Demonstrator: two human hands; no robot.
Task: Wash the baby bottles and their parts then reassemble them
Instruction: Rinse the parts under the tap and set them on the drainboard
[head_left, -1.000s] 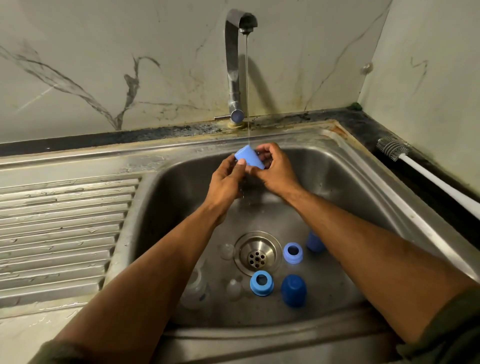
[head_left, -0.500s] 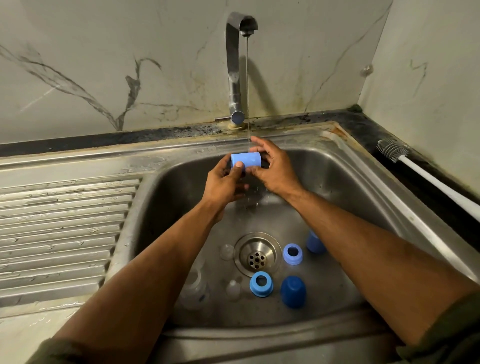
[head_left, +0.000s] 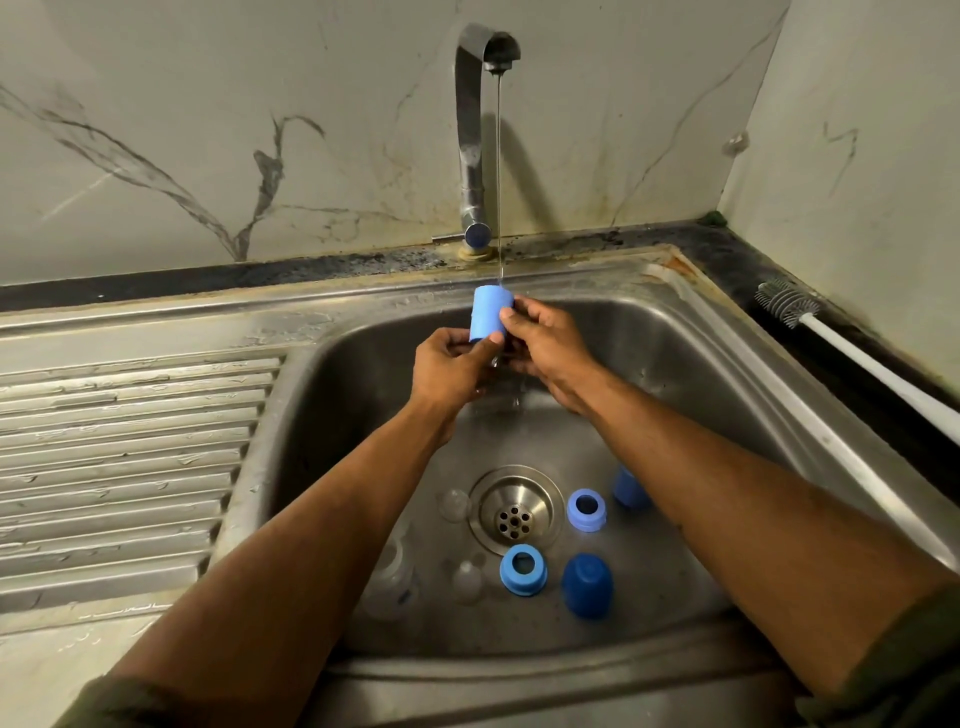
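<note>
The light blue cap (head_left: 488, 313) is partly covered: the left hand (head_left: 451, 370) hides its lower rim, the right hand (head_left: 546, 347) its right side. Another blue cap (head_left: 627, 487) in the sink (head_left: 691, 374) is half hidden behind the right forearm. The clear bottle (head_left: 390, 577) near the left forearm is partly covered and hard to make out against the steel; likewise two clear teats (head_left: 466, 581) and (head_left: 454, 504). The bottle brush (head_left: 852, 358) handle is cut off by the right edge. Both sleeves leave the frame at the bottom.
</note>
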